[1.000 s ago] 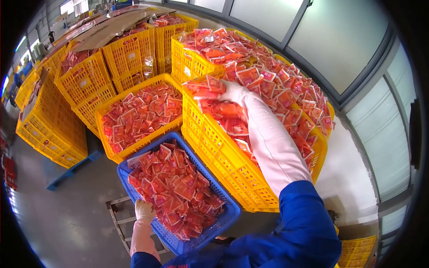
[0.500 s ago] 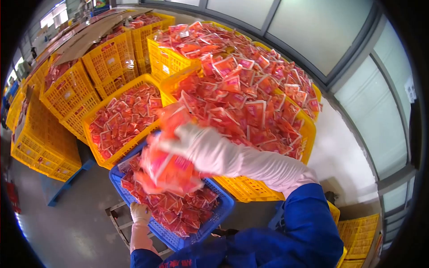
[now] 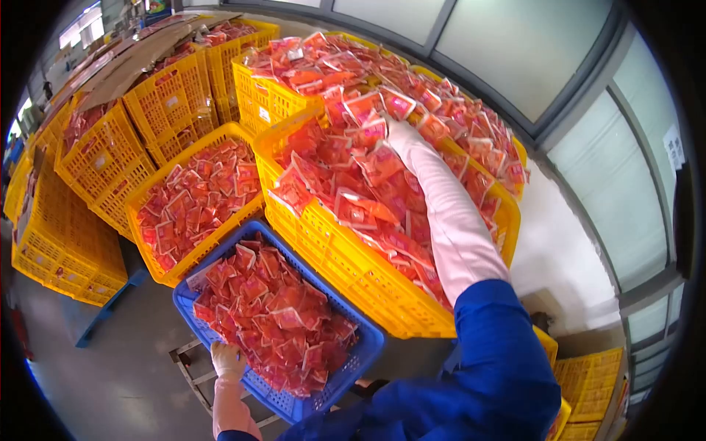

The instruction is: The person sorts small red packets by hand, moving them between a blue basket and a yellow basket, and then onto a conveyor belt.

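Observation:
My left hand (image 3: 226, 360), in a pale glove, grips the near-left rim of a blue plastic basket (image 3: 368, 351). A heap of red-and-white plastic packets (image 3: 283, 312) lies in this basket. Stretched far forward, my gloved right hand (image 3: 398, 134) is at the packets (image 3: 371, 165) heaped in a large yellow crate (image 3: 323, 246). Its fingers are partly hidden among them, against a packet with a pink label (image 3: 373, 131).
Another yellow crate (image 3: 193, 266) of packets stands left of the blue basket. Stacked yellow crates (image 3: 73, 220) rest on a blue pallet (image 3: 110, 305) further left. Cardboard (image 3: 132, 66) covers crates behind. A metal frame (image 3: 195, 378) shows below the basket. Windows (image 3: 522, 59) line the right.
My right hand has moved from above the blue basket, where it held a bunch of packets, forward and right to the yellow crate. Those packets now lie in the basket, its heap larger.

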The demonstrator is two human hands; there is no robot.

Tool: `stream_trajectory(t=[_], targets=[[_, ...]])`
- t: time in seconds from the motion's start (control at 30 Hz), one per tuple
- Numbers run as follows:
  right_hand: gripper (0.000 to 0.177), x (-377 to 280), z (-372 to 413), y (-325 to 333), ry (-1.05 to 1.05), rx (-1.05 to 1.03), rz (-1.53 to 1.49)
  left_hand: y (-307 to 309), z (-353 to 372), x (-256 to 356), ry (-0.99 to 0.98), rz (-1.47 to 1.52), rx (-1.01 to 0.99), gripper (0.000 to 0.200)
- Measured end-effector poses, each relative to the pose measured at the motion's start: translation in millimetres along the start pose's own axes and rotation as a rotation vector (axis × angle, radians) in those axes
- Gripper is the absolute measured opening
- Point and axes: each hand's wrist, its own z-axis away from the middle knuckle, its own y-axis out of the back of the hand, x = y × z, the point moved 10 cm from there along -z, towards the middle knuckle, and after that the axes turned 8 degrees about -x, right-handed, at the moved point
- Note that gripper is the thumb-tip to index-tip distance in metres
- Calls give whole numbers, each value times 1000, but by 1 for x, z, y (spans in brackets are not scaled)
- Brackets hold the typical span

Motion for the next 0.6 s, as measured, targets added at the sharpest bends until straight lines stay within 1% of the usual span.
stream_trajectory(t=[0.03, 0.07, 0.1, 0.17, 0.23, 0.27, 0.3, 0.37, 0.43, 0.5, 0.57, 0.6], targets=[[84, -11, 7, 8, 117, 36, -71, 4, 2, 3, -25, 12, 72, 14], [66, -19, 23, 18, 174, 179, -71, 6, 4, 4, -32, 2, 108, 14], [67, -20, 28, 15, 85, 152, -14, 5, 6, 5, -35, 9, 116, 14], [65, -32, 52, 12, 210, 112, -159, 2, 4, -2, -14, 11, 96, 14], [59, -40, 85, -5, 291, 97, -486, -3, 3, -4, -12, 24, 82, 14], [58, -53, 117, -4, 318, 43, -622, -7, 6, -5, -7, 41, 67, 14], [57, -74, 152, 12, 351, -2, -763, -7, 4, -7, -1, 51, 61, 14], [56, -117, 215, 59, 688, 333, -520, -7, 1, -5, -7, 15, 57, 14], [61, -152, 254, 56, 696, 104, -696, 0, 6, 1, -41, -69, 108, 13], [75, -197, 294, 31, 825, -185, -704, -2, 7, 1, -47, -57, 69, 13], [87, -217, 327, 12, 1057, -165, -458, -15, 4, -2, -44, -38, 38, 13], [94, -206, 329, 2, 1036, -123, -318, -12, 5, -5, -65, -68, 159, 13]])
